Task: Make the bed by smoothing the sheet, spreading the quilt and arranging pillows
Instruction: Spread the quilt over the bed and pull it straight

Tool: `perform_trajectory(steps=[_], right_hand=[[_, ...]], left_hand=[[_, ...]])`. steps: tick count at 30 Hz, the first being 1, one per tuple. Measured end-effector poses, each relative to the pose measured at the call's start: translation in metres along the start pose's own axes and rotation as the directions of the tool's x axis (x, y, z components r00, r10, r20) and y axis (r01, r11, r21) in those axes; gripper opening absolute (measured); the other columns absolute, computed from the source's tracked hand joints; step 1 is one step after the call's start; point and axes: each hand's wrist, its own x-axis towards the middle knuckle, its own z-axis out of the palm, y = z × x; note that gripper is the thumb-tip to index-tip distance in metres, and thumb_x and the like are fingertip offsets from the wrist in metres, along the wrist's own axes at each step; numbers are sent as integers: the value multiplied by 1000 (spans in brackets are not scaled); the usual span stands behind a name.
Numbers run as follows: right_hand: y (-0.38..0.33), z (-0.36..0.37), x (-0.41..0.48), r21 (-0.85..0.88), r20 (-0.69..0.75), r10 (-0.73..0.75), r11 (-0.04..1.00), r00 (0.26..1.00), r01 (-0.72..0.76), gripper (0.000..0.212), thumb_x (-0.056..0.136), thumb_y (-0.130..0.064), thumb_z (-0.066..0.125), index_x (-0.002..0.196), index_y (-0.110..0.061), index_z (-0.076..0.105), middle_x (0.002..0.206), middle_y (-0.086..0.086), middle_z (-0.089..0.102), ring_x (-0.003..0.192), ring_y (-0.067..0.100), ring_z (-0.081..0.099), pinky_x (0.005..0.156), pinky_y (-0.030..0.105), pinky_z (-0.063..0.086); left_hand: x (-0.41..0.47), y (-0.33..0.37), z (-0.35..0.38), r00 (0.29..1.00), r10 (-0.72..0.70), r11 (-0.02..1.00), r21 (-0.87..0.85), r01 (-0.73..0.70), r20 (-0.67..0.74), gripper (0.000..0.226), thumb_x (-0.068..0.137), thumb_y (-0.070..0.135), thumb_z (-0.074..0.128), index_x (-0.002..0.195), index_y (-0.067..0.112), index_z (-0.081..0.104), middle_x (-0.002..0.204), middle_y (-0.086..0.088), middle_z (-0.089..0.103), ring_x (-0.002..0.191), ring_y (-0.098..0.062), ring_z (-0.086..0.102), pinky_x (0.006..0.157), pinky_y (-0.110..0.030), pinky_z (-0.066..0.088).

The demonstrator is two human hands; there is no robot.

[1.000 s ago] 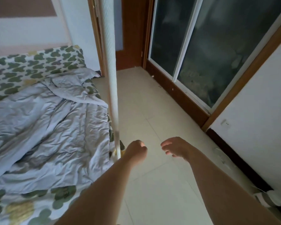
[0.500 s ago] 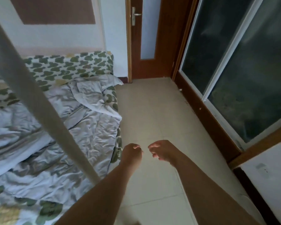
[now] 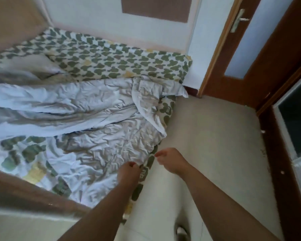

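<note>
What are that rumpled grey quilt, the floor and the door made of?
Quilt: soft woven fabric, probably cotton, matte; fine creases run all over it. Floor: pale tiles, likely ceramic, smooth and hard-looking, with faint joint lines. Door: reddish-brown wood or wood veneer, smooth; the grain is too blurred to tell.

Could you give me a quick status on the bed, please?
Left hand curled at quilt edge, grip unclear. Right hand loose, empty, over floor. Quilt crumpled, unspread. Nothing blocks it.
</note>
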Motion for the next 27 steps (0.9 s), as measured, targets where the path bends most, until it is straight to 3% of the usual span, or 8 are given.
perform_trajectory(steps=[2,6,10,15,18,24,27], right_hand=[[10,-7,27,-94,95,-68,993,993,77,23,90,-7,53,103,-7,71,93,11,67,79,19,58,67,23,44],[31,-4,71,-132,277,-122,978,953,163,23,91,-9,52,103,-13,71,96,3,66,81,13,59,68,19,43],[47,33,116,-207,437,-137,946,889,248,24,94,-10,51,110,-12,69,116,2,67,103,12,63,78,13,42],[71,98,168,-292,554,-99,907,827,304,33,95,-12,47,125,-16,60,128,1,61,115,15,58,95,23,46],[86,135,198,-340,574,-92,877,814,339,37,94,-13,50,130,-21,56,136,-4,54,120,15,54,100,28,45],[116,189,244,-402,622,-121,799,774,448,49,94,-12,51,140,-27,42,148,-3,36,133,17,40,109,33,36],[128,206,259,-453,640,-221,665,736,594,56,91,-8,54,142,-26,37,149,-2,32,136,20,34,112,34,32]], left_hand=[[16,-7,6,998,-52,997,56,55,-47,20,94,11,47,79,10,61,76,-4,59,67,-16,52,61,-25,43],[36,-30,14,968,-203,963,147,225,-148,32,94,12,47,122,3,58,115,-15,62,101,-28,58,83,-32,44],[46,-68,28,912,-338,894,222,388,-232,35,92,18,49,125,8,55,121,-11,61,111,-29,59,92,-37,49],[71,-117,29,870,-410,703,513,494,-276,40,90,16,39,128,22,48,125,-1,57,116,-22,52,96,-35,43],[100,-143,30,836,-471,628,560,541,-281,47,92,18,37,139,24,38,135,-1,49,124,-22,45,101,-36,39],[145,-193,36,809,-502,524,637,565,-305,51,93,17,39,142,20,27,146,-5,32,132,-25,34,104,-40,32],[161,-218,36,794,-517,518,621,588,-320,67,92,20,45,150,21,12,153,-2,22,140,-24,25,109,-47,29]])
